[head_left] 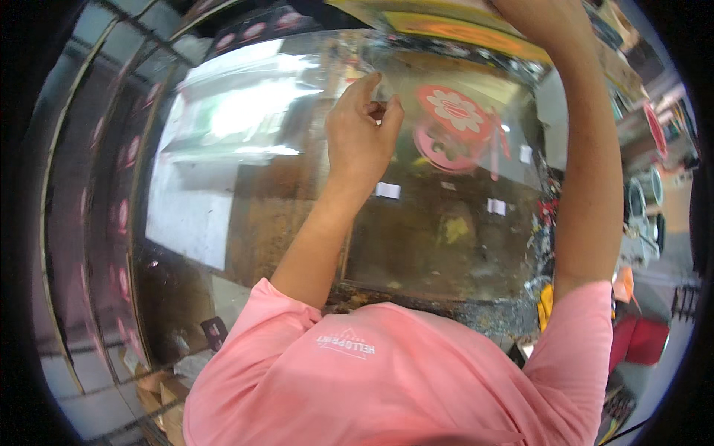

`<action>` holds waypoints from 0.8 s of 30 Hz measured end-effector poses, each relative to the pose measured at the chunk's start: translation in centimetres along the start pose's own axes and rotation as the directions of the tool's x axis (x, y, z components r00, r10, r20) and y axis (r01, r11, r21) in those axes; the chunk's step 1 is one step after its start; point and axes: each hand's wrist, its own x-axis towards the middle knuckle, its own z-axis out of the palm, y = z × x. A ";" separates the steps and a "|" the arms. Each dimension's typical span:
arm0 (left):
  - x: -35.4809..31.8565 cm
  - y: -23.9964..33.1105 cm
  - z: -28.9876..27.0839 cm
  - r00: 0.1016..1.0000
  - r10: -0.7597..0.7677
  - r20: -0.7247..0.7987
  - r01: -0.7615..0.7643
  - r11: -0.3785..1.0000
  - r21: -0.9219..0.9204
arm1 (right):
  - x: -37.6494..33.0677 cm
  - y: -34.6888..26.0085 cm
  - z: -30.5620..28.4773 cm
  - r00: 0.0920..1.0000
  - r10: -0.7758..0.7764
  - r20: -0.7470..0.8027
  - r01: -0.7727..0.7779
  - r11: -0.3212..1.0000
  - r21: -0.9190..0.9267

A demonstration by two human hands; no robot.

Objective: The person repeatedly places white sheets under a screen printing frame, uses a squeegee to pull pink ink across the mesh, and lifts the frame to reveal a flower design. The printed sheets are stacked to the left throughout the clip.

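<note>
Workshop bg: metal rack on the L side w/ dark panels bearing pink marks, cardboard boxes low L, pale tubs & a red container off R. Middle is a brown, paint-stained worktop, glossy, w/ strong glare upper L over a clear sheet; white sheet just below that.

L hand is over the upper middle of the worktop, fingers curled, thumb & index tips close tog. Small whitish patch shows btwn them; can't tell if it's gripped. R hand mostly cut off by top edge, near a yellow-edged board; can't tell if open, closed or touching it.

Round red print w/ a pale flower is R of the L hand, apart from it, in the upper R part of the worktop. Pink round shape overlaps its lower edge. Two small white tabs sit below, one L, one R. Person wears a pink T-shirt.
</note>
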 end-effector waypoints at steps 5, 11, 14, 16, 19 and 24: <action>3.0 -5.8 -10.3 0.967 -0.174 -0.187 0.126 0.962 -0.244 | -0.8 0.3 0.3 1.000 0.018 0.018 -0.018 0.999 0.040; 10.1 -21.0 -25.8 0.944 -0.058 -0.325 0.130 0.970 0.206 | -1.6 -1.2 0.0 0.999 0.027 -0.025 -0.026 0.998 0.049; 12.9 -29.7 -32.5 0.927 -0.085 -0.365 0.224 0.907 0.357 | -2.0 -1.8 0.0 0.998 0.008 -0.070 -0.005 0.999 0.046; 14.3 -33.0 -35.8 0.920 -0.122 -0.373 0.280 0.870 0.406 | -2.2 -1.8 -0.1 0.999 0.044 0.000 -0.044 0.997 0.057; 13.9 -31.5 -36.6 0.900 -0.075 -0.429 0.356 0.695 0.625 | -2.5 -1.6 -0.2 0.996 0.080 0.029 -0.082 0.996 0.046; 6.5 -19.5 -24.2 0.937 0.338 -0.090 -0.194 0.716 0.671 | -2.8 -1.5 0.1 1.000 0.013 0.013 -0.013 0.999 0.040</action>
